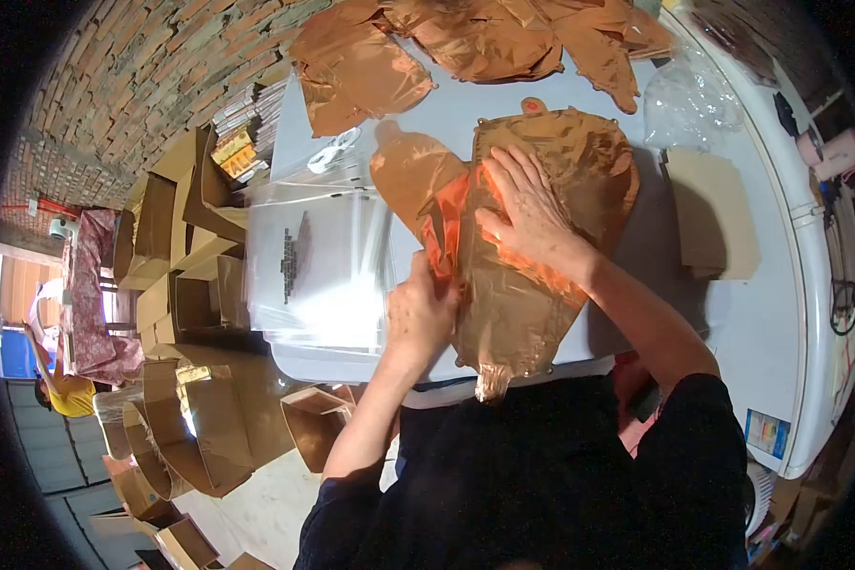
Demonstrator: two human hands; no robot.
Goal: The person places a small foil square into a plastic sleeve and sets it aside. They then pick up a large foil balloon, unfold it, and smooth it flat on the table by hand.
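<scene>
A flat copper-coloured foil balloon (522, 313) lies on the white table in front of me, its narrow tail hanging at the near edge. My right hand (537, 214) rests flat on its upper middle with the fingers spread. On its left side, my left hand (420, 309) is closed on the folded foil edge, where a shiny orange-red stretch shows. The fingertips of that hand are partly hidden. A rounded foil lobe (413, 176) sticks out to the upper left of my hands.
More copper foil pieces (361, 81) are heaped along the table's far edge. Clear plastic bags (328, 256) lie to the left, brown card sheets (711, 214) to the right. Clear crumpled plastic (693, 100) sits at the upper right. Open cardboard boxes (199, 418) stand left of the table (769, 313).
</scene>
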